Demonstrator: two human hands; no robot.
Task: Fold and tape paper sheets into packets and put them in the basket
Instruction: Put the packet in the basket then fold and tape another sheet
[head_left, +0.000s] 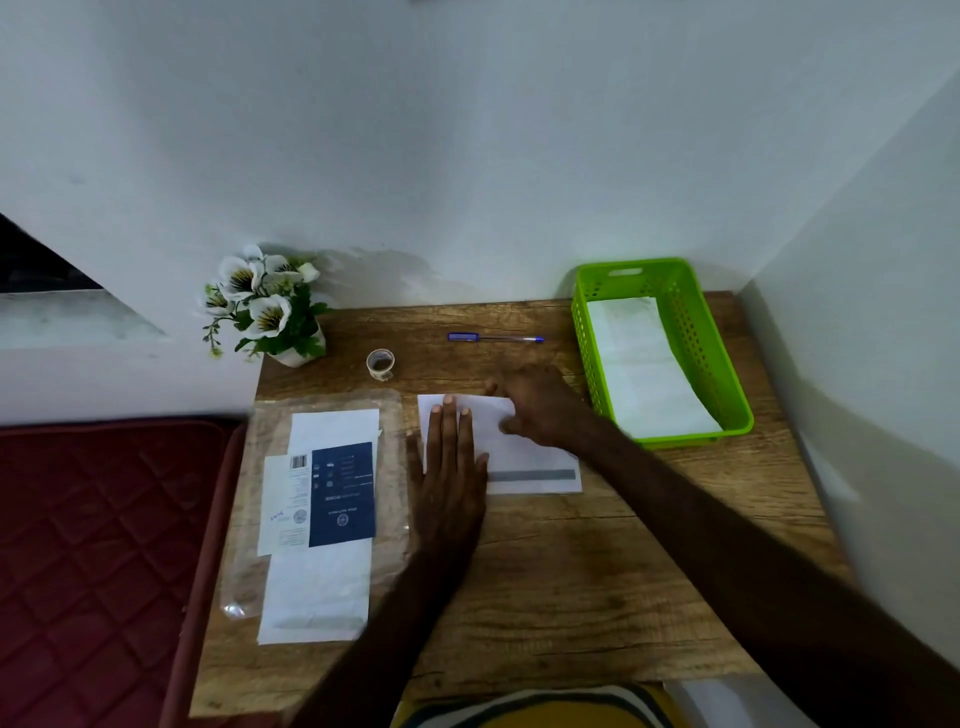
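White paper sheet (524, 457), partly folded, lies on the brown wood-grain table (571, 571) near its middle, just left of the green basket. My left hand (449, 478) rests flat on the sheet's left part, fingers straight and close together, pressing it down. My right hand (537, 402) sits at the sheet's far edge with the fingers curled over the paper; whether they pinch the fold or only press it I cannot tell. A grey strip runs along the sheet's near edge, to the right of my left hand.

Bare wood lies open between the sheet and the near edge of the table, and a narrower band beyond it toward the wall.

To the right, touching nothing else, the bright green perforated plastic basket (691, 332) holds white folded paper packets (644, 374) that cover most of its floor.

Beyond the sheet lie a blue-capped clear ballpoint pen (493, 338) and, left of it, a small roll of clear tape (380, 364) standing on edge. A white pot of artificial white flowers (265, 306) stands at the far left corner.

On the left, a clear plastic sleeve (317, 499) holds more white sheets under a dark blue printed card (343, 493) with a barcode label; the print is too small to read. A maroon quilted cushion (93, 545) lies beside the table's left edge.
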